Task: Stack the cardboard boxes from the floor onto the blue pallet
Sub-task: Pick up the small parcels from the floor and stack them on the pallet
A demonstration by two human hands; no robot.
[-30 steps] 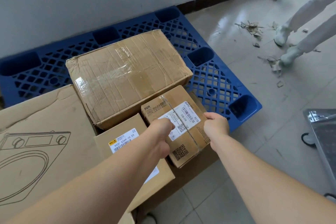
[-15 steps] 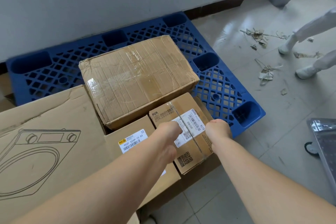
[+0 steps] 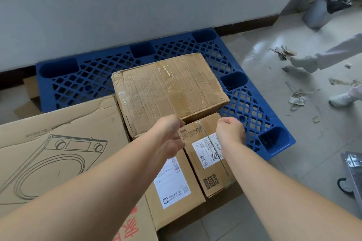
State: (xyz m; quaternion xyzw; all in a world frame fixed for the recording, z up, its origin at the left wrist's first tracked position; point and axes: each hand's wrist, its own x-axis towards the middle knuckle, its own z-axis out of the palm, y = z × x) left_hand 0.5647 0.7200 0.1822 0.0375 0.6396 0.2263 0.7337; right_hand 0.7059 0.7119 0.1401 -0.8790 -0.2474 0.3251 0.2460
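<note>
- Red print [image 3: 127, 229] on nearest carton, cut off by frame edge.
- Washer drawing on flat carton [image 3: 54, 154], left.
- "8269" readable on labelled box [image 3: 172, 186].
- Left hand [image 3: 168, 135] and right hand [image 3: 231, 131] curled at far end of small box [image 3: 211, 160]; actual grip hidden.
- Taped box [image 3: 166, 92] behind, resting on blue pallet [image 3: 88, 76].
- Bin [image 3: 319, 11] far right.

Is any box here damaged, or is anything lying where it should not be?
Yes. The large taped box on the blue pallet is crumpled and dented at its corners. Torn scraps litter the floor to the right.
</note>
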